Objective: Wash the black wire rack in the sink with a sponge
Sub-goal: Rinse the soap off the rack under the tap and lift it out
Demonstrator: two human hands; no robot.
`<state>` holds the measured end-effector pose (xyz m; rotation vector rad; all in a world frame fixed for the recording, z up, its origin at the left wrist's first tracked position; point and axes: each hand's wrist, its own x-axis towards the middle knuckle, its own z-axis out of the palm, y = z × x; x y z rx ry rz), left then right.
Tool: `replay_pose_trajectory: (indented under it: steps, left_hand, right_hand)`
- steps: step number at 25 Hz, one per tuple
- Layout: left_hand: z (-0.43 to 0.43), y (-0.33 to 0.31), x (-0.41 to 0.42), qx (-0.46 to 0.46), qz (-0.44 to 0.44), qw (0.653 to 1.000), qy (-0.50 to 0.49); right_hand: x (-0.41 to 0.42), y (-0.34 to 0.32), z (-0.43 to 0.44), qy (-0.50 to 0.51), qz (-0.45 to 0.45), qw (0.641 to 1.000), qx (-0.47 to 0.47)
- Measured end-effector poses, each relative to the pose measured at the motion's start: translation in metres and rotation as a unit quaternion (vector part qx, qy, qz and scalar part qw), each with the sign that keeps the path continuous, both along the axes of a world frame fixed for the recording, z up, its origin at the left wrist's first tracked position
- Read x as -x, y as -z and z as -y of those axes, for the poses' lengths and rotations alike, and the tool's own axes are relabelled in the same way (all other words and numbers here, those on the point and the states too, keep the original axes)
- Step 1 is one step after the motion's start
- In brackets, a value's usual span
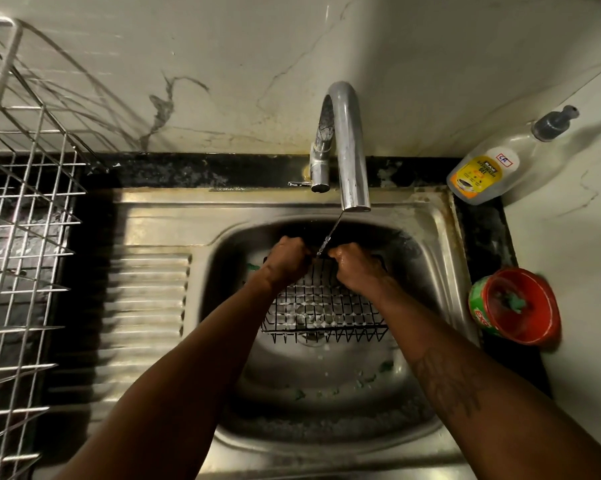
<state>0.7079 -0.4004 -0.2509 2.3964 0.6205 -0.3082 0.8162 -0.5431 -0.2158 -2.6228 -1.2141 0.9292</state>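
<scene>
I'm holding the black wire rack (323, 306) in the sink (441, 237).
My left hand (285, 261) and right hand (356, 271) are both gripping its far edge.

Inside the dull silver sink (441, 237), a black wire rack (323, 306) shows a fine grid pattern. Right of the sink stand a red tub (531, 327) with a green label and a clear bottle (520, 150) labelled yellow. Behind the sink rises a white wall (222, 46) veined with grey.

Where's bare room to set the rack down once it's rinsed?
The ribbed drainboard, between basin and drainer, is bare. The rack fills the basin's middle. Right of the basin it's crowded: bottle at the back, red tub nearer.
</scene>
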Motion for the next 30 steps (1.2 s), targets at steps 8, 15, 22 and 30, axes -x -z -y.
replay_pose_trajectory:
  steps: [8, 15, 22, 30]
  left_hand:
    - [0.012, 0.005, -0.002, 0.013, -0.016, 1.000, 0.012]
    - [-0.028, 0.035, 0.025, -0.004, -0.042, 0.999, -0.003]
    - [0.000, -0.005, 0.004, -0.019, -0.016, 0.999, 0.043]
    - [-0.011, -0.003, 0.016, 0.010, -0.022, 1.000, -0.004]
  right_hand:
    - [-0.009, 0.005, 0.015, -0.021, -0.018, 1.000, 0.008]
    - [-0.002, 0.004, 0.005, 0.016, -0.027, 0.999, -0.004]
    - [0.018, 0.007, -0.014, -0.012, -0.009, 1.000, -0.013]
    - [0.000, 0.001, 0.009, -0.036, 0.000, 0.999, -0.008]
